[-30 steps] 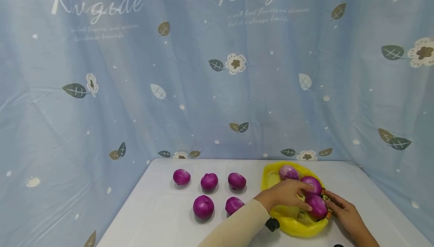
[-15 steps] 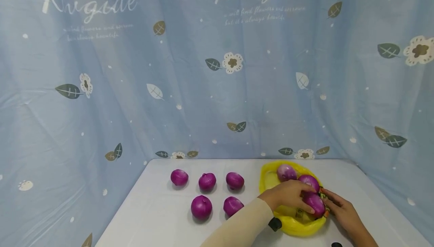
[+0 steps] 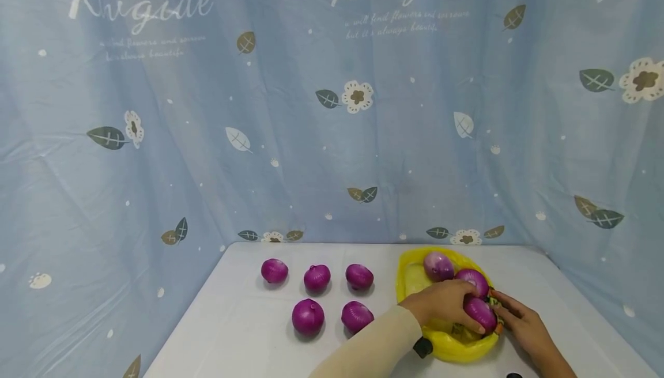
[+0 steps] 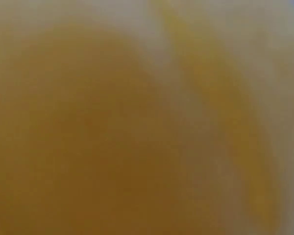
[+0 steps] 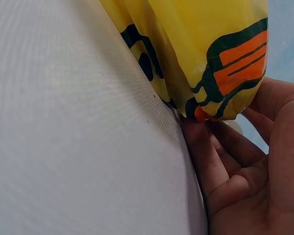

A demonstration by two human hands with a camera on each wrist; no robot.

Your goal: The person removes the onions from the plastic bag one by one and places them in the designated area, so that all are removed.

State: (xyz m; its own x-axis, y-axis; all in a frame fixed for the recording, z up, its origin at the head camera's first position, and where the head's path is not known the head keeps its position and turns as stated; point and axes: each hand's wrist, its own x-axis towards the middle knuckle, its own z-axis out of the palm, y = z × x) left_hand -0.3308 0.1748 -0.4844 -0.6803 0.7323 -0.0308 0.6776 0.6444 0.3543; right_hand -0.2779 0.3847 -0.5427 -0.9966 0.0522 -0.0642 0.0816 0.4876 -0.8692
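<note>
A yellow plastic bag (image 3: 461, 350) lies spread on the table at the right of the head view, its mouth rolled wide. Inside it are a pale purple onion (image 3: 438, 266), a second red onion (image 3: 472, 281) behind the left hand and a third red onion (image 3: 480, 313) at the bag's right side. The left hand (image 3: 443, 302) reaches in and grips this third onion, thumb on its near side. At the bag's right edge the right hand (image 3: 524, 326) holds the printed plastic, also seen in the right wrist view, where fingers (image 5: 220, 166) curl under the bag's edge. The left wrist view is a yellow-brown blur.
Several more red onions (image 3: 308, 317) stand in two rows on the white table (image 3: 244, 349), left of the bag. The cream left sleeve (image 3: 370, 346) partly overlaps one nearby onion (image 3: 357, 316). A blue patterned curtain (image 3: 290, 153) hangs behind the table.
The left hand has shifted slightly within the bag around the onion, its fingers and thumb lower. The right hand stays at the bag's edge. The head view has swung slightly.
</note>
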